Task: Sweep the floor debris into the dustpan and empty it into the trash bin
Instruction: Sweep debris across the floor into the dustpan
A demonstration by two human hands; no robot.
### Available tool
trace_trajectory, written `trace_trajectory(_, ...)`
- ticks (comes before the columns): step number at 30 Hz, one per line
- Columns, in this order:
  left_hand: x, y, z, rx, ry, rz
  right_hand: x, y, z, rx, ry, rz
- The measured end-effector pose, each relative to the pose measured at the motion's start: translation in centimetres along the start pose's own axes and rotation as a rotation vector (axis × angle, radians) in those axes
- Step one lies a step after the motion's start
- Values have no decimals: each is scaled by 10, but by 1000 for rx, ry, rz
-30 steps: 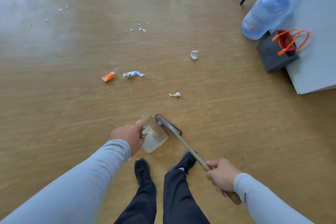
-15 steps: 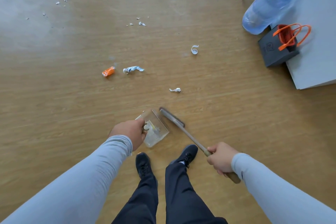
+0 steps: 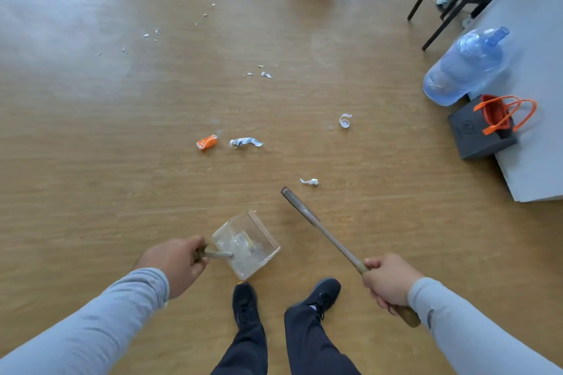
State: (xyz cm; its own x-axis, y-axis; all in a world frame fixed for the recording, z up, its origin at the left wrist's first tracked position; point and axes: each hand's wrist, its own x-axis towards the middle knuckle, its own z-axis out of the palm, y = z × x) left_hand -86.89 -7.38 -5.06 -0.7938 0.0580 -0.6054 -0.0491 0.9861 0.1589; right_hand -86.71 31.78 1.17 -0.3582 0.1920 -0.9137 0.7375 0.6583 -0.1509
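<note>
Two tools are in my hands: my left hand (image 3: 175,268) grips the short handle of the clear dustpan (image 3: 246,245), which is low over the wooden floor (image 3: 91,161) just ahead of my shoes, its open mouth pointing forward and to the right. My right hand (image 3: 388,281) is closed around the broom (image 3: 323,231), whose long handle runs diagonally from my fist forward and left, its dark head near a white paper scrap (image 3: 309,182). An orange wrapper (image 3: 207,142) and a crumpled wrapper (image 3: 246,142) lie farther ahead.

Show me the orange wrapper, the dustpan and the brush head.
orange wrapper (image 3: 207,142), head view, middle of the crumpled piece.
dustpan (image 3: 259,227), head view, clear far wall.
brush head (image 3: 294,202), head view, middle of its dark back.
</note>
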Motion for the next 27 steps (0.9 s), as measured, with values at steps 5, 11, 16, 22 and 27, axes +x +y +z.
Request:
trace_trajectory(5,17,-22,2,-28,-26,-64,39,-58,48,-224,46,-45)
trace_trajectory(11,23,-38,1,-5,-40,-92,28,-73,93,-345,-134,-52)
trace_trajectory(16,19,-30,2,26,-67,-77,13,-52,34,-22,-211,-11)
trace_trajectory(22,20,-35,2,21,-68,-88,22,-54,58,-209,-43,-60)
trace_trajectory(27,18,-33,9,-34,-60,-112,15,-65,64,-264,-166,-41)
